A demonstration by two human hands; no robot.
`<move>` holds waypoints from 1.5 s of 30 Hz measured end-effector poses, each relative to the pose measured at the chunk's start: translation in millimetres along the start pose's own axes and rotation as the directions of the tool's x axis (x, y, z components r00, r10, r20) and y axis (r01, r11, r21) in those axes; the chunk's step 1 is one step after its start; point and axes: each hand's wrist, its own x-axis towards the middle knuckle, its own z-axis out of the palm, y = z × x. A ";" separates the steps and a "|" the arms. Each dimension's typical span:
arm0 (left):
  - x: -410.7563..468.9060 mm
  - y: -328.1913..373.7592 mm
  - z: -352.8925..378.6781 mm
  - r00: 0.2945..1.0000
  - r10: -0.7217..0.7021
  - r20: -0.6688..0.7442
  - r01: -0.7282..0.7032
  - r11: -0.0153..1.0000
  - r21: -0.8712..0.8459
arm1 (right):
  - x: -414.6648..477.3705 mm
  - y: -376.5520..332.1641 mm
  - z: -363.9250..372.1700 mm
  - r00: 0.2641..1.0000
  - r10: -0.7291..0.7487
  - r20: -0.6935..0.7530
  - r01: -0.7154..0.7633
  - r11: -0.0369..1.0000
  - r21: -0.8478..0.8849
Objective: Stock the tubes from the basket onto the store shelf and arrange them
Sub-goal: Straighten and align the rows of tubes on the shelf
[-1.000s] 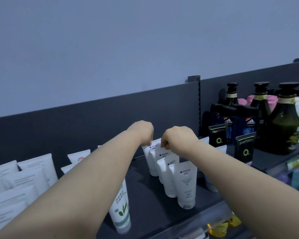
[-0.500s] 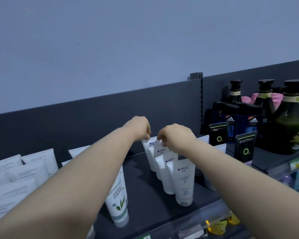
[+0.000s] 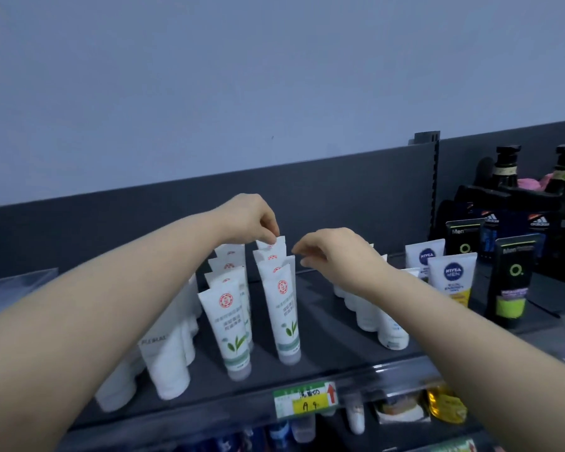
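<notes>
Behind the front leaf tube (image 3: 282,308), the left hand (image 3: 248,220) pinches the rearmost tube (image 3: 272,244); the right hand (image 3: 335,252) is beside it, loosely curled, its grip empty. A tug could topple the row (image 3: 276,267).

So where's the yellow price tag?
The price tag hangs on the shelf front edge, lower centre of the head view, just below the two leaf-printed tubes.

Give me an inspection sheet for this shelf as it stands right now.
Surface: dark shelf, price tag on its front edge.
Job's things: green-leaf tubes standing cap-down in two rows; plain white tubes to their left.
Clutter: Nivea Men tubes, black pump bottles at right.
Grippers: left hand pinches the rearmost tube of the right row; right hand beside it, fingers loosely curled, holding nothing.
Cables: nothing seen.
Surroundings: grey-blue wall behind.
</notes>
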 end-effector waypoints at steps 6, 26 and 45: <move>-13.5 -1.8 7.2 0.990 0.065 0.129 -0.081 0.989 0.120 | 3.9 -11.6 12.3 0.998 -0.023 0.052 0.020 0.999 0.050; 6.2 37.6 29.4 0.991 0.118 0.062 -0.127 0.976 0.175 | -23.4 10.9 -8.4 0.985 0.172 0.023 -0.173 0.982 0.074; 8.5 49.0 30.2 0.994 0.087 0.068 -0.090 0.996 0.030 | -23.7 25.9 -13.2 0.992 0.127 0.024 -0.129 0.983 0.133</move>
